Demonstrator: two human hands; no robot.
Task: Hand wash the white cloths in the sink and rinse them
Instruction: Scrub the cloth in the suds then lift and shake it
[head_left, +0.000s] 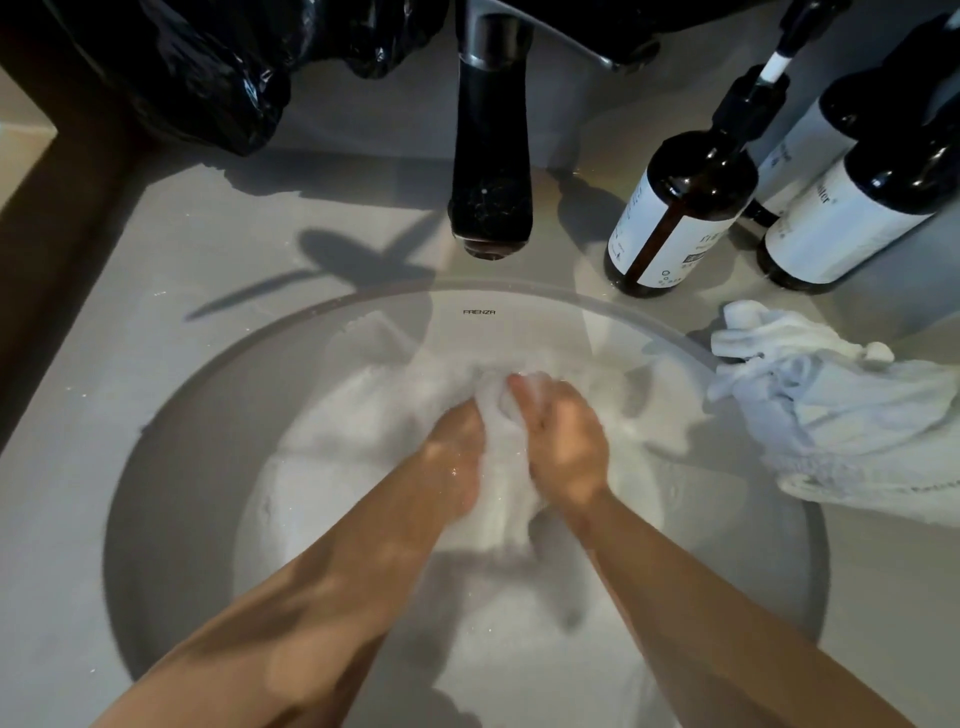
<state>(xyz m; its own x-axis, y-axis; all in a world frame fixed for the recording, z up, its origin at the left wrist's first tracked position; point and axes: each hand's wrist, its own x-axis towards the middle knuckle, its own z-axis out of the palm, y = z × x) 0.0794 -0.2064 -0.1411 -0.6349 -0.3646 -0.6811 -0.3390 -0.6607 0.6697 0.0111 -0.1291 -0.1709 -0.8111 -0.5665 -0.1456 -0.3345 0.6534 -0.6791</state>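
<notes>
Two hands, left hand (457, 457) and right hand (563, 441), are clenched around a white cloth (506, 493) in the sink (171, 441). Another cloth (831, 410) is draped over the rim; it could be dragged in by splashing or a bumped elbow.

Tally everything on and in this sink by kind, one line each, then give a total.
White cloths: 2, one gripped by the left hand and right hand, one on the sink's right rim
Dark pump bottles: 3
Faucets: 1
Black plastic bags: 1
Total: 7
</notes>
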